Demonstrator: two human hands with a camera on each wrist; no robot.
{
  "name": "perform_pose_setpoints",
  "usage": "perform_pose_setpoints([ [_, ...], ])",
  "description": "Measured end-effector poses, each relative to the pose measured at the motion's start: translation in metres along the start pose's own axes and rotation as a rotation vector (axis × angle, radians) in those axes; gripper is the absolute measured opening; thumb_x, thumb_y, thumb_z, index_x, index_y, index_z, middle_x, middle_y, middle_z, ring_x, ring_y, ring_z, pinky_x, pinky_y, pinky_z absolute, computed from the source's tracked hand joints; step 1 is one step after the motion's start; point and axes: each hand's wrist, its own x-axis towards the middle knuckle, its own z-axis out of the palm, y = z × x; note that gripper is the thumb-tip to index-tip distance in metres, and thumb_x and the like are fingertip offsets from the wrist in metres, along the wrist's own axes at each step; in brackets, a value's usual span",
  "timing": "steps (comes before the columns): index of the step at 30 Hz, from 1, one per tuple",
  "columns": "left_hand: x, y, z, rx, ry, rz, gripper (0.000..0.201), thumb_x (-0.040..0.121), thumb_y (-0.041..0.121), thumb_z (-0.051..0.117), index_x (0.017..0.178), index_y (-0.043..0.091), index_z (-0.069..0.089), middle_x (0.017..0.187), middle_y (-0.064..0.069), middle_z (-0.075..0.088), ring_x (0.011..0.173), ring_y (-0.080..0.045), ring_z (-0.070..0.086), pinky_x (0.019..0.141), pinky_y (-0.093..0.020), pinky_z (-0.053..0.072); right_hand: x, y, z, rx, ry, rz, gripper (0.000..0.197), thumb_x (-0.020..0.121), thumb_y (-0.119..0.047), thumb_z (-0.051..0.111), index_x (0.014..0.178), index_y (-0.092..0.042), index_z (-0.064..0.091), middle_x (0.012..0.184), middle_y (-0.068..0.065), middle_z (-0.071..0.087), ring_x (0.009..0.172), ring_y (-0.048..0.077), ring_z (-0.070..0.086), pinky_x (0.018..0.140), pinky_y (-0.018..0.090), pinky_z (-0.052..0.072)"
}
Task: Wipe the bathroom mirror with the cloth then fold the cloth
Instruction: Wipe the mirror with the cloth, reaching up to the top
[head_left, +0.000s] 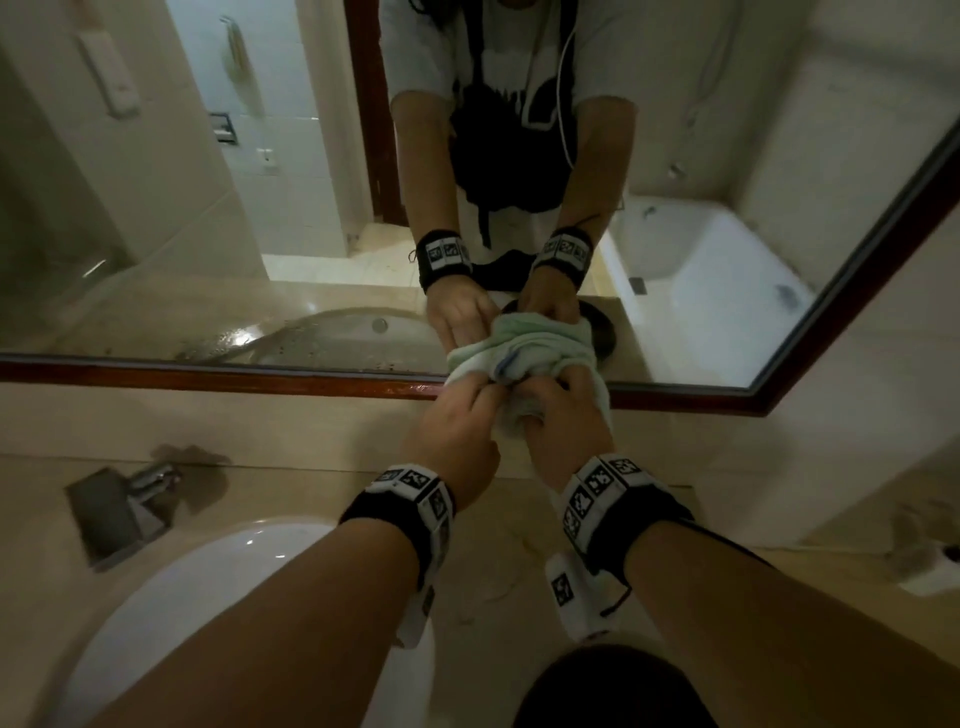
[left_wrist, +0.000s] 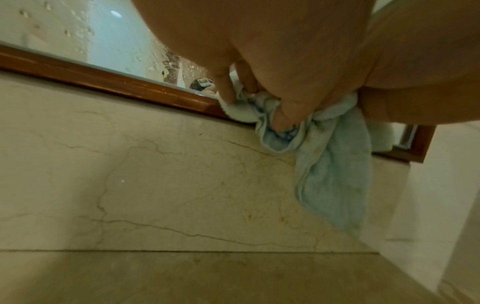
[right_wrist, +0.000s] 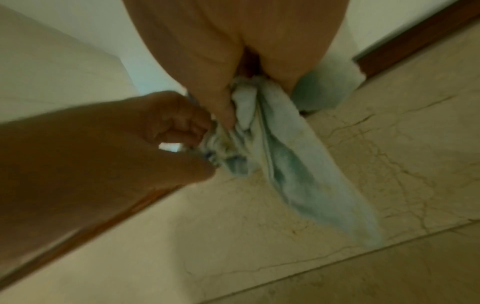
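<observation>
- The cloth (head_left: 524, 358), pale green and bunched, sits at the lower edge of the mirror (head_left: 260, 208), across its wooden frame (head_left: 208, 375). Part of it hangs down in front of the marble wall panel (left_wrist: 155, 185) below the frame.
- The left hand (head_left: 457, 431) pinches the gathered cloth with curled fingers (left_wrist: 283, 121). Judgement: this grip gathers loose fabric, either to form a wiping pad or to find an edge for folding.
- The right hand (head_left: 563, 421) also grips the bunch, fingers curled round the fabric, touching the left hand. Holding with both hands keeps the cloth off the wet bench (head_left: 498, 545).
- Water spots show on the glass near the frame. Judgement: wiping in this lower strip is not finished.
- The cloth shows no flat layers. Judgement: folding has not begun.
- The basin (head_left: 218, 582) and tap (head_left: 150, 480) lie to the left, well apart from the cloth.
</observation>
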Motion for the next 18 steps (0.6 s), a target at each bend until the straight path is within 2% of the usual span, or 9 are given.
perform_pose_setpoints([
  [2, 0.002, 0.013, -0.01, -0.05, -0.028, -0.097, 0.059, 0.079, 0.023, 0.076, 0.133, 0.012, 0.055, 0.129, -0.009, 0.059, 0.119, -0.03, 0.058, 0.095, -0.04, 0.054, 0.001, 0.002, -0.022, 0.112, -0.128, -0.033, 0.028, 0.087, -0.015, 0.061, 0.112, -0.025, 0.07, 0.127, 0.007, 0.053, 0.116, 0.023, 0.049, 0.106, 0.033, 0.041],
  [4, 0.008, 0.036, -0.028, -0.16, -0.16, -0.254, 0.078, 0.079, 0.044, 0.078, 0.142, 0.017, 0.041, 0.135, -0.004, 0.055, 0.124, -0.026, 0.055, 0.098, -0.037, 0.05, -0.003, 0.003, -0.057, 0.368, -0.249, 0.081, 0.03, 0.078, -0.01, 0.064, 0.098, -0.03, 0.074, 0.123, 0.002, 0.062, 0.116, 0.019, 0.056, 0.103, 0.034, 0.046],
  [6, 0.016, 0.056, -0.046, -0.299, -0.268, -0.355, 0.094, 0.073, 0.048, 0.083, 0.147, 0.022, 0.031, 0.133, 0.001, 0.054, 0.121, -0.023, 0.058, 0.095, -0.035, 0.051, -0.01, 0.005, -0.093, 0.607, -0.258, 0.24, 0.027, 0.067, -0.009, 0.065, 0.081, -0.031, 0.074, 0.109, 0.002, 0.068, 0.106, 0.022, 0.063, 0.094, 0.042, 0.054],
  [8, 0.028, 0.077, -0.067, -0.457, -0.364, -0.364, 0.104, 0.072, 0.047, 0.086, 0.151, 0.027, 0.022, 0.135, 0.006, 0.055, 0.117, -0.015, 0.059, 0.096, -0.03, 0.052, -0.012, 0.008, -0.127, 0.787, -0.239, 0.336, 0.022, 0.061, -0.006, 0.057, 0.07, -0.023, 0.069, 0.094, 0.011, 0.065, 0.089, 0.03, 0.061, 0.076, 0.046, 0.056],
  [10, 0.044, 0.101, -0.091, -0.577, -0.507, -0.315, 0.091, 0.085, 0.034, 0.08, 0.151, 0.033, 0.017, 0.131, 0.011, 0.055, 0.114, -0.003, 0.055, 0.089, -0.01, 0.048, -0.012, 0.006, -0.164, 0.931, -0.244, 0.37, 0.022, 0.063, 0.0, 0.047, 0.07, -0.015, 0.061, 0.082, 0.012, 0.052, 0.069, 0.026, 0.051, 0.059, 0.035, 0.043],
  [11, 0.054, 0.113, -0.103, -0.614, -0.596, -0.267, 0.077, 0.092, 0.024, 0.074, 0.147, 0.033, 0.021, 0.124, 0.015, 0.054, 0.111, 0.002, 0.055, 0.08, -0.003, 0.046, -0.011, 0.004, -0.184, 0.988, -0.247, 0.367, 0.024, 0.068, 0.005, 0.042, 0.074, -0.013, 0.058, 0.078, 0.011, 0.047, 0.063, 0.024, 0.048, 0.055, 0.031, 0.038],
  [13, 0.071, 0.135, -0.122, -0.613, -0.698, -0.206, 0.058, 0.095, 0.022, 0.07, 0.143, 0.029, 0.037, 0.115, 0.018, 0.054, 0.097, 0.01, 0.06, 0.071, -0.003, 0.049, -0.009, -0.001, -0.218, 1.091, -0.257, 0.346, 0.028, 0.072, 0.009, 0.038, 0.086, -0.01, 0.053, 0.078, 0.011, 0.047, 0.06, 0.023, 0.051, 0.052, 0.028, 0.038],
  [16, 0.095, 0.154, -0.144, -0.633, -0.668, -0.259, 0.035, 0.09, 0.042, 0.074, 0.121, 0.036, 0.059, 0.113, 0.01, 0.069, 0.097, -0.009, 0.069, 0.085, -0.026, 0.06, -0.005, -0.008, -0.263, 1.181, -0.249, 0.311, 0.038, 0.059, -0.003, 0.048, 0.095, -0.01, 0.054, 0.091, 0.016, 0.051, 0.081, 0.032, 0.052, 0.064, 0.032, 0.045],
  [18, 0.112, 0.164, -0.154, -0.744, -0.579, -0.271, 0.027, 0.09, 0.036, 0.075, 0.116, 0.031, 0.067, 0.11, 0.005, 0.074, 0.098, -0.013, 0.071, 0.093, -0.032, 0.059, 0.0, -0.011, -0.291, 1.191, -0.191, 0.266, 0.033, 0.062, -0.004, 0.054, 0.095, -0.008, 0.055, 0.087, 0.016, 0.053, 0.08, 0.033, 0.051, 0.067, 0.035, 0.049],
])
